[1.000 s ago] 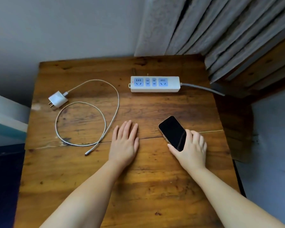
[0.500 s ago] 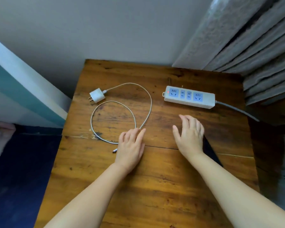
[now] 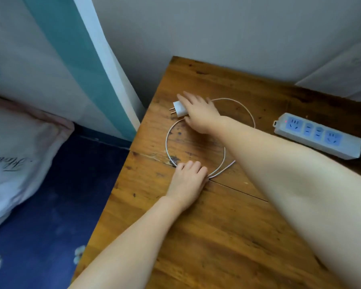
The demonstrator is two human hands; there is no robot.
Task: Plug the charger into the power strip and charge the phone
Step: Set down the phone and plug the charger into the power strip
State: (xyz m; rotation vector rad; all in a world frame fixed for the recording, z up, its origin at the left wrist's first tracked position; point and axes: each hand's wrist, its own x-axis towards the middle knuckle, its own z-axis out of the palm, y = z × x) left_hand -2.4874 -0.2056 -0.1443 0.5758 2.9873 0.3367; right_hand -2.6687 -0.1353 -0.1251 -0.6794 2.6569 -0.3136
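The right hand [image 3: 200, 114] has crossed from beside the phone, where it lay a second ago, to the far left of the table [image 3: 227, 236]. It now spreads open over the charger [image 3: 180, 109], fingers touching or just above the white block; no grip has closed yet. The prongs point left, toward the table's edge. The left hand [image 3: 189, 180] has slid a little left and lies palm down on the near part of the cable [image 3: 224, 155], fingers loosely curled; whether it pinches the cable or only presses on it, I cannot tell. The cable's loop lies between the two hands.

The strip [image 3: 318, 135] sits well apart at the right, a small red light showing at its left end, sockets free. The phone is out of view now, since the head has turned left.

This looks like the start of picking up the charger: nothing is plugged in yet.
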